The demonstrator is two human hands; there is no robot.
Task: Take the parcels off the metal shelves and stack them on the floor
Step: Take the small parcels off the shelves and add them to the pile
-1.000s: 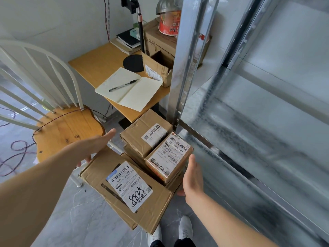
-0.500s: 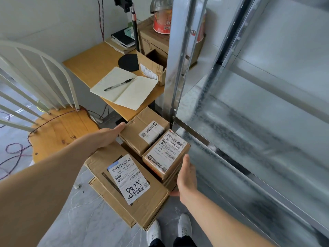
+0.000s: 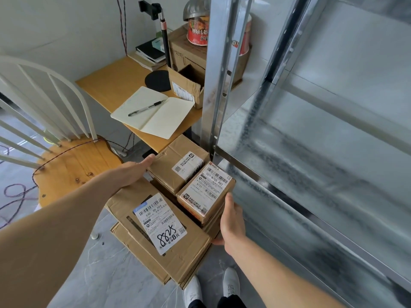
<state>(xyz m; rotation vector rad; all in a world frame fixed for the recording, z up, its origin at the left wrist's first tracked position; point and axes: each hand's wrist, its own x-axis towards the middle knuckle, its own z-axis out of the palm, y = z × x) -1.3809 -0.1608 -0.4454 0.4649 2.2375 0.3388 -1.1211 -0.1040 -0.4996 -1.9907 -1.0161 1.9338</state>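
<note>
Floor: Grey veined tiles (image 3: 89,274) filled the lower left of the frame, with the toes of two white shoes (image 3: 193,292) at the bottom centre.
Room: A wooden desk (image 3: 106,85) in the upper centre carried an open notebook (image 3: 155,116) with a pen (image 3: 146,108) lying on it. A wooden-seated chair (image 3: 73,170) with white back rails stood at the left.
Shelves: Galvanised metal shelves (image 3: 322,152) took up the right half, and their upright post (image 3: 219,74) ran from the frame's centre to the top edge.
Parcels: The stack sat on the floor at the centre, just beside the foot of the post. A large flat carton (image 3: 193,252) with a handwritten label lay on another flat carton (image 3: 138,247). A brown parcel (image 3: 169,167) lay above it in the frame, and a small labelled parcel (image 3: 208,192) touched that parcel's right side.
Left hand: The left hand (image 3: 131,172) lay flat against the brown parcel's left side, its fingers straight and together and the thumb tip at the top edge.
Right hand: The right hand (image 3: 232,223) pressed against the right side of the small labelled parcel. Its fingers were straight and together, pointing up the frame, and the thumb was near the large carton's corner.
</note>
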